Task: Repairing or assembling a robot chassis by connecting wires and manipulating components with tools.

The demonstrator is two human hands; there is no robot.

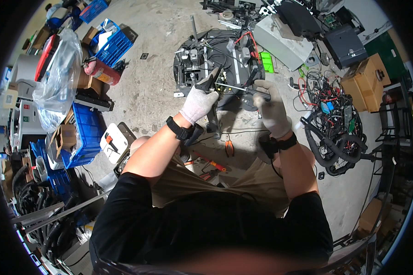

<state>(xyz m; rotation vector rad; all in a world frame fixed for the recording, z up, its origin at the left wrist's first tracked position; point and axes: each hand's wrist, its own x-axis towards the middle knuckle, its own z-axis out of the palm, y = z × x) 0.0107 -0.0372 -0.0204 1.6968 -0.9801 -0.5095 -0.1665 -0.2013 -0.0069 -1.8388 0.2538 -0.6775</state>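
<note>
A round black machine base with motors, brackets and cables sits on the floor before me. My left hand, in a pale work glove, is closed around a black part at the machine's near left side. Whether that part is fixed to the machine I cannot tell. Gloved as well, my right hand grips a screwdriver by its dark handle. Its thin metal shaft points left, toward the black part; the exact place of the tip is hard to make out.
Orange-handled pliers and other hand tools lie on the floor between my legs. A heap of cables is at the right, beside a cardboard box. A light metal case and a green tray stand behind; blue crates line the left.
</note>
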